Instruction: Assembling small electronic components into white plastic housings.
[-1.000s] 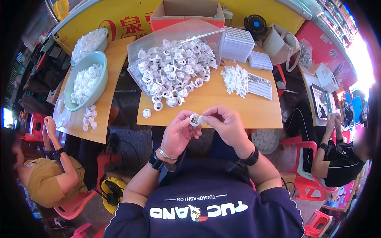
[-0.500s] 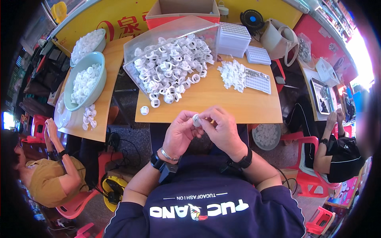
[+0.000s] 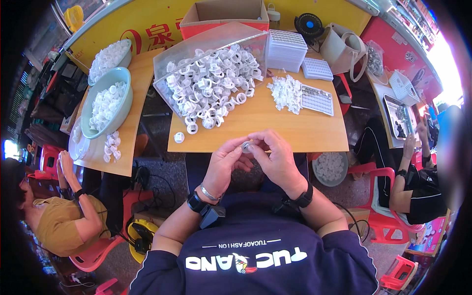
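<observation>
Near the table's front edge, my left hand [image 3: 220, 164] and my right hand [image 3: 278, 162] meet over a small white ring-shaped plastic part [image 3: 246, 146]. The thumb and fingers of both hands pinch it, covering most of it. Ahead, a heap of similar white plastic rings [image 3: 211, 83] spills out of a clear plastic bin [image 3: 166, 61] lying open towards me. One loose white ring [image 3: 179, 137] sits apart at the front left. To the right are a pile of small flat white pieces [image 3: 284, 93] and a white grid tray [image 3: 318, 104] with small round metallic bits along its far rows.
A stack of white trays [image 3: 286, 54], a black fan [image 3: 309, 23] and a beige bag [image 3: 340, 49] stand at the back right. Pale green basins [image 3: 129, 93] of white parts are at the left. A basin [image 3: 330, 169] sits below the table. People work on both sides.
My fingers have shifted on the white ring: the right thumb now presses over it and the right fingers curl behind. The view has moved slightly. The person at right has moved their hands apart.
</observation>
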Motion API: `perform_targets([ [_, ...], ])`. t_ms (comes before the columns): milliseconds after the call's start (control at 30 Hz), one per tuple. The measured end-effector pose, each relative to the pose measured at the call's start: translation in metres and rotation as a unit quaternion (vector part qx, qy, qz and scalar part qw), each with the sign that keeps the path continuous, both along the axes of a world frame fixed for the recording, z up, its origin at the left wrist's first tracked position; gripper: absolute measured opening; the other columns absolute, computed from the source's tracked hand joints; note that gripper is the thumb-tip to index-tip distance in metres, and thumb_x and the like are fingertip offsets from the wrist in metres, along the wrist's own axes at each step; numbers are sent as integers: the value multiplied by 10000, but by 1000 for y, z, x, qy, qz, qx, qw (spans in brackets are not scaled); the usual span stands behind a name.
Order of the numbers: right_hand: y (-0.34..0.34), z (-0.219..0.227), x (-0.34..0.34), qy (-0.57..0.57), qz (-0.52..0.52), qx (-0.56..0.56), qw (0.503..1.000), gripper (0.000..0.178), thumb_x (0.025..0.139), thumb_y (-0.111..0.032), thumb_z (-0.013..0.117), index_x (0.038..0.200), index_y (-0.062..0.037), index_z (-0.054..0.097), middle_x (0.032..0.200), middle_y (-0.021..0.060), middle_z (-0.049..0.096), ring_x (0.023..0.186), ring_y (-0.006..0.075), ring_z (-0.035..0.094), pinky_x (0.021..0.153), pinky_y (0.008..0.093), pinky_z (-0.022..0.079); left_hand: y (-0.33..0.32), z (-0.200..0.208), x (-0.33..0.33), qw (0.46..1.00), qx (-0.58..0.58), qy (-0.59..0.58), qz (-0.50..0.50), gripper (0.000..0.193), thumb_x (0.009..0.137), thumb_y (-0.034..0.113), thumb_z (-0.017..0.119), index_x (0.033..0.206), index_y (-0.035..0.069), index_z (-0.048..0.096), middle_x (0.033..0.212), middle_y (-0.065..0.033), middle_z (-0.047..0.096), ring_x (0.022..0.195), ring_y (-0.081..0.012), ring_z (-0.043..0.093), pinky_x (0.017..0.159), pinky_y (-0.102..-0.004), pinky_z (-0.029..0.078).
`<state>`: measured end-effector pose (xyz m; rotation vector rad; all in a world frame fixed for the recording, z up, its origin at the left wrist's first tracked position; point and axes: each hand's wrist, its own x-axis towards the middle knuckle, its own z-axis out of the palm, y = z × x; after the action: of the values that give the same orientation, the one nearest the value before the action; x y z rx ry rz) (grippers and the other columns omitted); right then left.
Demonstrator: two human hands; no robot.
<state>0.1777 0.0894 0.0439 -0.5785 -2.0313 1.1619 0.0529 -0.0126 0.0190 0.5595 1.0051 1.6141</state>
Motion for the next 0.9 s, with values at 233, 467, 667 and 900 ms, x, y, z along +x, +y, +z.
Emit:
perform_targets([
  [233, -2, -2, -1, 9, -9, 66, 998, 135, 786, 6, 650, 914, -21, 616, 823, 113, 589, 717, 246, 625, 626, 317, 501, 1, 2, 11, 997, 11, 60, 36, 278, 968, 102, 469, 1229, 20, 524, 948, -72, 643, 817, -123, 635, 709, -252, 531],
  [467, -6, -2, 1, -2, -10, 44, 999, 152, 773, 9, 664, 905, -21, 596, 808, 114, 583, 690, 251, 617, 610, 321, 495, 0, -8, 12, 987, 29, 148, 58, 194, 970, 54, 458, 1142, 17, 538, 857, -54, 630, 732, -101, 613, 654, -244, 523],
  [667, -9, -1, -1, 21, -9, -19, 1000, 138, 792, -5, 678, 895, -16, 587, 784, 91, 612, 691, 193, 635, 623, 285, 504, 0, -5, 11, 979, 40, 188, 65, 191, 970, 43, 457, 1143, 33, 539, 822, -44, 620, 694, -88, 593, 623, -235, 510],
  [900, -10, -4, 0, 26, 1, -69, 997, 115, 815, -6, 674, 863, -1, 570, 687, 55, 610, 612, 106, 605, 575, 232, 487, 1, -6, 12, 968, 78, 220, 88, 188, 972, 42, 460, 1142, 40, 539, 795, -41, 615, 679, -82, 579, 608, -229, 495],
])
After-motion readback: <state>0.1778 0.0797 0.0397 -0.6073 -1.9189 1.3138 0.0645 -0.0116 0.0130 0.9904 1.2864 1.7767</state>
